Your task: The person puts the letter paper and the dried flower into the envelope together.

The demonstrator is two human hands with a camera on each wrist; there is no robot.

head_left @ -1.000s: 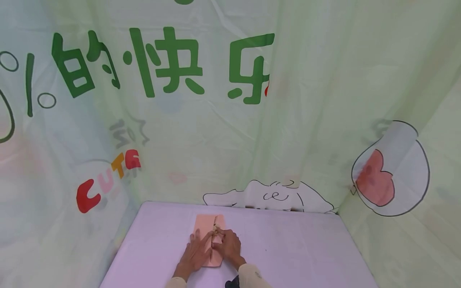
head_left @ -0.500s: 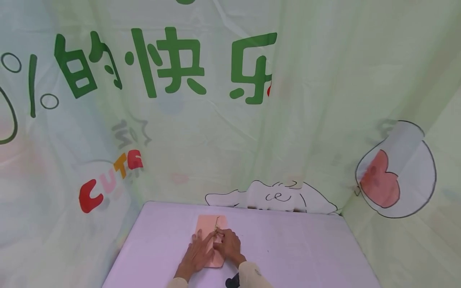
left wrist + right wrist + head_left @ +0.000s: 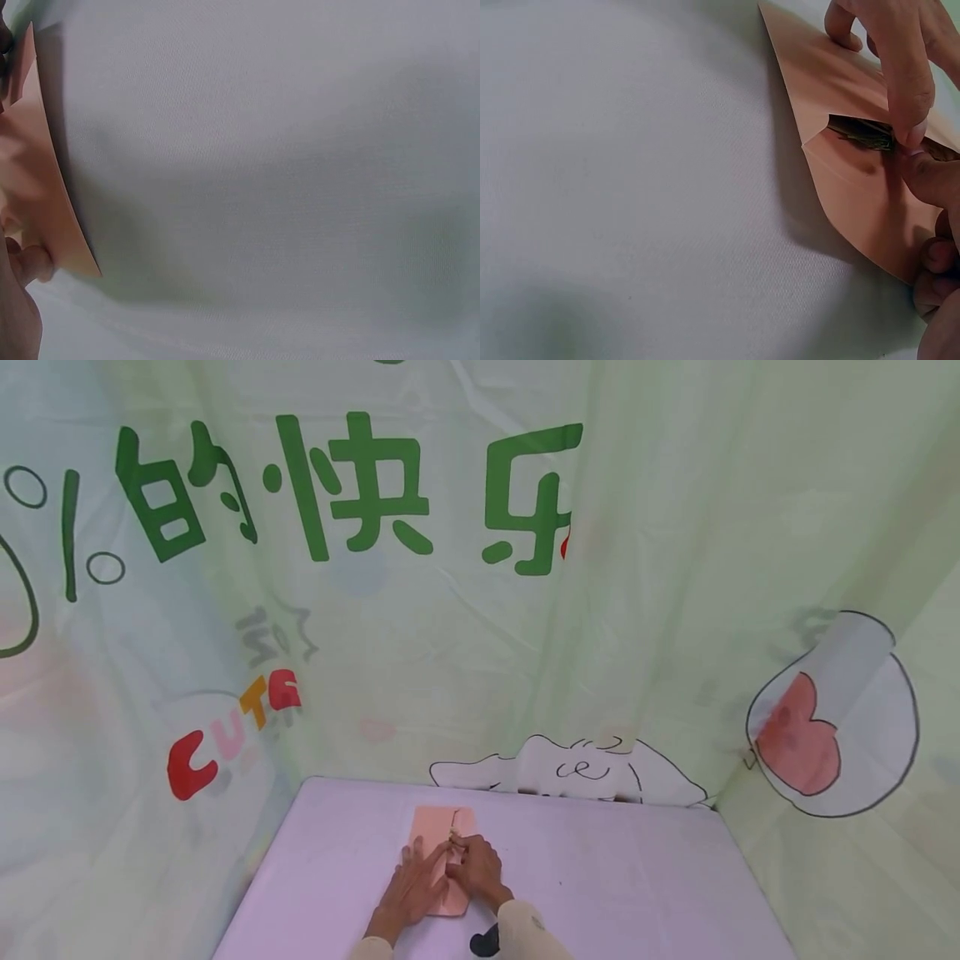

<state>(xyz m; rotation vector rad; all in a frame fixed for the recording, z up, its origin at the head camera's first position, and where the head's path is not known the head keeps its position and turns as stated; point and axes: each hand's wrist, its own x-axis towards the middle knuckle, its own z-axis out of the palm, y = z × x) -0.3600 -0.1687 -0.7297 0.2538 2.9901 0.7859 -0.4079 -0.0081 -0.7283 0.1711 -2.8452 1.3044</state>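
Observation:
A salmon-pink paper envelope (image 3: 429, 827) lies on the table, with a long slit down its front. My left hand (image 3: 408, 878) rests on the envelope's left side, fingers spread and thumb near the slit. On the right side, my right hand (image 3: 480, 870) has its fingers curled at the slit. A small pale dried sprig (image 3: 453, 833) shows at its index fingertip. In the right wrist view, dark green stems (image 3: 866, 136) lie inside the opening, and the right thumb (image 3: 930, 178) sits at the opening's edge against a left-hand digit. The left wrist view catches only part of the envelope (image 3: 37, 172).
The envelope rests on a pale lilac tabletop (image 3: 615, 877). Light printed curtains (image 3: 420, 652) hang along the back and both sides. A black device (image 3: 486, 941) sits by the right cuff. One tiny dark speck (image 3: 560, 883) lies on the table's right part.
The pale sprig showed larger at the slit one second ago; now less of it is visible and the slit looks narrower. Both hands stay nearly in place. The head view has shifted slightly.

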